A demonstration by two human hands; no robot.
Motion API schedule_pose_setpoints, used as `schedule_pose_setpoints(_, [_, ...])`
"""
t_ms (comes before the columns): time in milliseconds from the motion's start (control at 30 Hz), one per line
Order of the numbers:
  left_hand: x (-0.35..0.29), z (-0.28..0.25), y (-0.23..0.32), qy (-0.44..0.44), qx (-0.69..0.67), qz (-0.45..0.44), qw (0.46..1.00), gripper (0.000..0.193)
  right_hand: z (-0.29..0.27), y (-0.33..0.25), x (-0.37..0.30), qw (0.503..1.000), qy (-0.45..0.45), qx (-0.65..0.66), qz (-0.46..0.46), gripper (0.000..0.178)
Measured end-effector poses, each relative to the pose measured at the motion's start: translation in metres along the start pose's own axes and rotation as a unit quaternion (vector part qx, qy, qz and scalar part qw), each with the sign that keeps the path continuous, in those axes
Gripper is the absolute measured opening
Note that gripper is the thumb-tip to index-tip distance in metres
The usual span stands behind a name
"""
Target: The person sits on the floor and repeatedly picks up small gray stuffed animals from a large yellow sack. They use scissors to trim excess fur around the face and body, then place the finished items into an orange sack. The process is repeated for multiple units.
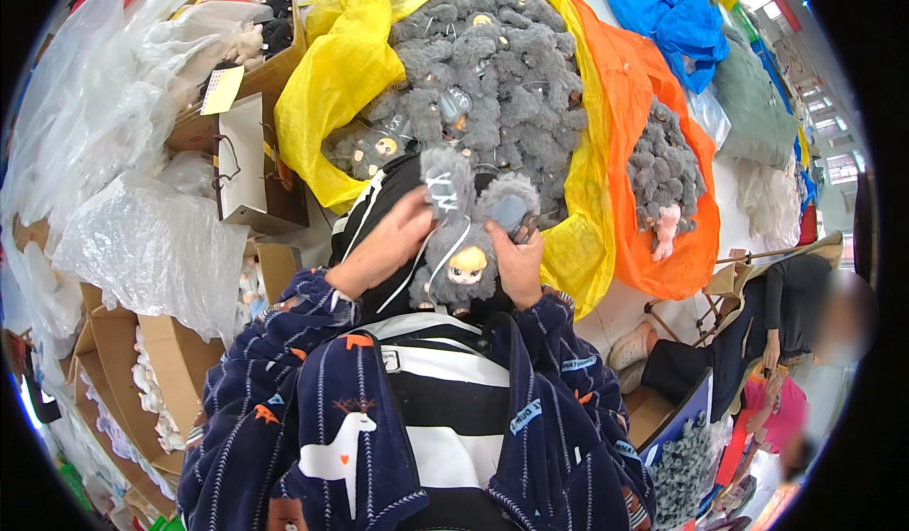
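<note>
A grey plush doll [449,295] with long ears and a small moulded face under yellow hair lies over my lap. My left hand [390,243] is closed at its left side, with the fingertips against the base of the upright ear [447,185]. That ear carries white crossed lacing, and a white cord hangs down across the doll. My right hand [516,258] grips the other ear [511,204], which has a smooth grey inner face. Part of the doll's body is hidden by my hands.
Ahead lies a yellow sack [352,67] full of grey plush dolls [492,67]. To its right are an orange sack [630,67] with more grey plush and a blue bag [668,15]. Cardboard boxes [185,370] and clear plastic sheeting [142,247] crowd the left. Other people sit at right.
</note>
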State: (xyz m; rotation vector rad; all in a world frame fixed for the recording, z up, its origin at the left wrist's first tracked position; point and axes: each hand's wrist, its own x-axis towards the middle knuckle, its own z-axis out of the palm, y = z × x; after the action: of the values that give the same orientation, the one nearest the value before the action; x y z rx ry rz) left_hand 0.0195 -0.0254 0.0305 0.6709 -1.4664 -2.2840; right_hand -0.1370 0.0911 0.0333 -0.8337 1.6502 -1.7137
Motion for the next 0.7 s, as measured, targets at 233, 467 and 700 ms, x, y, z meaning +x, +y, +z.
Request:
schedule_pose_setpoints(233, [-0.027, 0.011, -0.024, -0.058, 0.218, -0.065, 0.972, 0.033, -0.006, -0.004, 0.0, 0.997, 0.0, 0.035, 0.073, 0.025])
schedule_pose_setpoints(467, [-0.02, 0.003, -0.013, -0.028, 0.205, 0.007, 0.978, 0.027, -0.008, -0.017, -0.011, 0.967, -0.191, -0.13, 0.104, 0.069])
schedule_pose_setpoints(700, [-0.034, -0.037, 0.046, 0.205, 0.556, 0.195, 0.782, 0.049, -0.013, 0.004, -0.01, 0.981, -0.135, -0.059, 0.124, 0.069])
